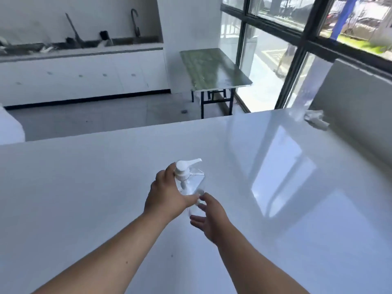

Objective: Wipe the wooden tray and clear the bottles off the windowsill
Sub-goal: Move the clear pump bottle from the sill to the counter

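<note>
One pump bottle, top away, nozzle rightward; left grip holds, right grip wide.

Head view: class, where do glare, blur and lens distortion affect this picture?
In the head view, window light glares off the white tabletop; the clear pump bottle in the left hand nearly vanishes against it; the far sink counter is blurred; the wide lens bows the window frame.
</note>
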`<state>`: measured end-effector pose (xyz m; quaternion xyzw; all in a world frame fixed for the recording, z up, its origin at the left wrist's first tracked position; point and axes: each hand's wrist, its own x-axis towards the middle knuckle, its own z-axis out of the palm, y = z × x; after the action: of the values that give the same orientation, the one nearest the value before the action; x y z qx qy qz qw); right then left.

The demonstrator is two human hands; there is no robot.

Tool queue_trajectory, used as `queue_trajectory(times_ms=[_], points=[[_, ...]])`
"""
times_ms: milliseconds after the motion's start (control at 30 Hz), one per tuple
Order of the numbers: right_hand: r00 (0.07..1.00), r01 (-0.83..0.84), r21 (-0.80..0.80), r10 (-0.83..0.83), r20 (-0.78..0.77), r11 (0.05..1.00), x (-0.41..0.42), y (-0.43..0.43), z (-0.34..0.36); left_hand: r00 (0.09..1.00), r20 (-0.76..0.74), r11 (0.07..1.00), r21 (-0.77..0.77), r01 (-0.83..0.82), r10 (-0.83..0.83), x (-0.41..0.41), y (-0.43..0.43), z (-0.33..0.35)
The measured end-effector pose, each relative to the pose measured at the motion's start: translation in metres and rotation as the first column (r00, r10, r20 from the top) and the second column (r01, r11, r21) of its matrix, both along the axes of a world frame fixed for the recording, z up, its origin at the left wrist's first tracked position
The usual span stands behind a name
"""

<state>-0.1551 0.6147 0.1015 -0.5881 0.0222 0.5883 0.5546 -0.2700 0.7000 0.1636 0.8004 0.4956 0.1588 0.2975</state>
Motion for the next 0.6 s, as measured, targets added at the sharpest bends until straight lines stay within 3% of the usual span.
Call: queue_trajectory(times_ms=[200,400,500,600], points=[[0.989,-0.149,-0.082,0.149,-0.009,0.985,-0.086,0.084,-0.033,0.985,-0.009,0.985,-0.034,-0.171,0.171,-0.096,0.068,-0.041],[0.975,-0.211,-0.162,0.218,0.028,0.964,-0.106,0.08,-0.049,0.992,-0.006,0.972,-0.197,-0.125,0.126,-0.124,0.075,-0.063],[0.927,-0.212,-0.174,0.254,0.275,0.962,-0.074,0.069,-0.026,0.986,0.083,0.961,-0.249,-0.12,0.145,-0.122,0.083,-0.022],[0.716,-0.186,-0.189,0.265,0.646,0.964,-0.012,0.039,0.024,0.989,0.134,0.996,-0.076,-0.052,0.062,-0.086,0.09,0.034]])
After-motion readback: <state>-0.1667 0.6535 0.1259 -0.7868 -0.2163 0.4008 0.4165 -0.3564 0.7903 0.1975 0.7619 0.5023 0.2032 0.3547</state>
